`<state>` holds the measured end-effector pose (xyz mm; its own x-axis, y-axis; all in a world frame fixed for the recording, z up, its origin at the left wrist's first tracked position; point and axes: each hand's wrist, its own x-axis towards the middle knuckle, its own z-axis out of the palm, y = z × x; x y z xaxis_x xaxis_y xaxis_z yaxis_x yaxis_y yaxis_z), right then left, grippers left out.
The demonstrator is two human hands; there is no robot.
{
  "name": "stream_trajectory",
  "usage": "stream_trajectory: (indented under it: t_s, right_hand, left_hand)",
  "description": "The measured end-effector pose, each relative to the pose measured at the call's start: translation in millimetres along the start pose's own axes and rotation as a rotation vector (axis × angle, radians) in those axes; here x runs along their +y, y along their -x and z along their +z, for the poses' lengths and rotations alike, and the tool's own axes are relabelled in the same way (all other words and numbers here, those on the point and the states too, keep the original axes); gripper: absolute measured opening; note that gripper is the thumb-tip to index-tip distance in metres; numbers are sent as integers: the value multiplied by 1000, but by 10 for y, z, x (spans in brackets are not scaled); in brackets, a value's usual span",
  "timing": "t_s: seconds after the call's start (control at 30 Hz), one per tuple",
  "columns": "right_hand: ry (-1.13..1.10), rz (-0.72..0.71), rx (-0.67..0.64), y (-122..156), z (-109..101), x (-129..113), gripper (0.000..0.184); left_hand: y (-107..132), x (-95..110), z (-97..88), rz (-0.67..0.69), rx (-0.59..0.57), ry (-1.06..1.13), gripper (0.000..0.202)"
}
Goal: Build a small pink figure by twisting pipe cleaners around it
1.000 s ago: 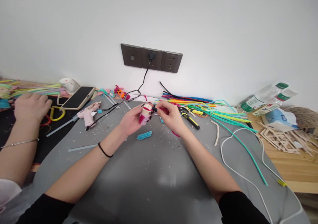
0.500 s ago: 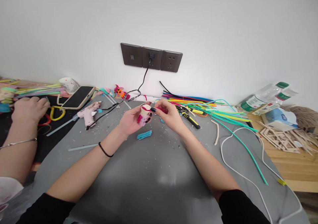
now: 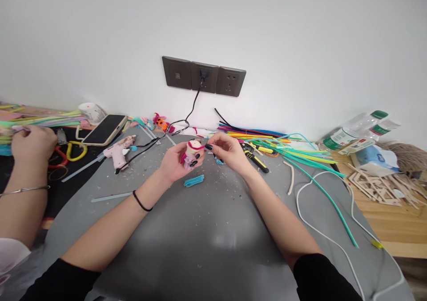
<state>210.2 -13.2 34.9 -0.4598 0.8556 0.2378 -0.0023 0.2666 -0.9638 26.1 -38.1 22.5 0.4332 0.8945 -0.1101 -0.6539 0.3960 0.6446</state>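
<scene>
Grips a small cream-and-lilac figure (image 3: 191,153) in the left hand (image 3: 174,162), with fingers curled around its body, above the grey table (image 3: 213,229) and just beyond a folded blue strip (image 3: 194,181). Pinches a crimson strand (image 3: 201,148) between thumb and fingertips of the right hand (image 3: 228,155), close beside the figure and reaching its pale top.

Holds the figure more upright than a second ago, with more of the lilac body and crimson edging on show. No longer shows the crimson loop seen then below the right hand; seems, by that sign, to have less slack to manage, and to give the pinching fingertips a clearer approach around the top. Leaves unclear, at this size, whether fixed to the figure or merely laid against it.

Shows at far left a co-worker's hand (image 3: 35,143), shifted away from the yellow-handled scissors (image 3: 76,152), with something pale lilac at the fingertips. Leaves the pink glue gun (image 3: 116,155) lying on its side, and the yellow-and-black pliers (image 3: 256,162) near the right wrist, beside a spread of coloured craft stems (image 3: 293,152).
</scene>
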Motion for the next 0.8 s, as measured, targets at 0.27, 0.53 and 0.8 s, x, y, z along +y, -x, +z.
stream_trajectory:
  t_s: [0.27,0.53,0.8]
  right_hand:
    - [33,-20,-87,72,72,-94,24]
    - [186,-65,-20,86,141,-86,11]
    - [201,-53,42,83,124,-90,18]
  left_hand:
    - [-42,-3,20,87,289,-41,25]
    - [-44,-45,14,170,331,-100,17]
    - [-21,-2,37,110,345,-75,17]
